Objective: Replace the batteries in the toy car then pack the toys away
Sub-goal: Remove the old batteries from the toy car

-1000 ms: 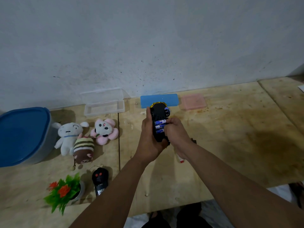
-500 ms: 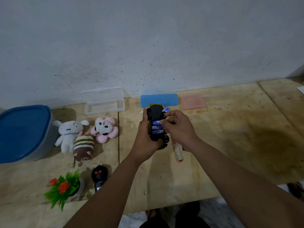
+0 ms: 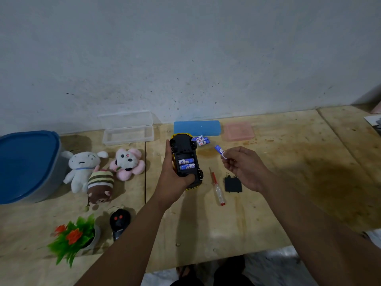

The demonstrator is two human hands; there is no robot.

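Note:
My left hand [image 3: 173,180] grips the toy car [image 3: 184,150], turned belly-up, black underneath with a yellow body. Its open battery bay shows two blue batteries [image 3: 186,164], with one slot above them bare. My right hand [image 3: 244,169] is off to the right of the car and pinches one blue battery [image 3: 219,150] at its fingertips. A few loose blue batteries [image 3: 201,140] lie on the table beyond the car. The black battery cover [image 3: 233,184] and a red-tipped screwdriver [image 3: 217,187] lie on the wood between my hands.
Three plush toys [image 3: 99,172] sit at the left beside a blue-lidded tub [image 3: 24,164]. A black remote [image 3: 119,221] and a small fake plant [image 3: 74,237] are near the front edge. A clear open case [image 3: 127,133], a blue case [image 3: 196,127] and a pink case [image 3: 239,132] line the wall.
My right hand pulled one battery out of the car's bay and moved it away to the right. The car, still in my left hand, has come lower toward the table.

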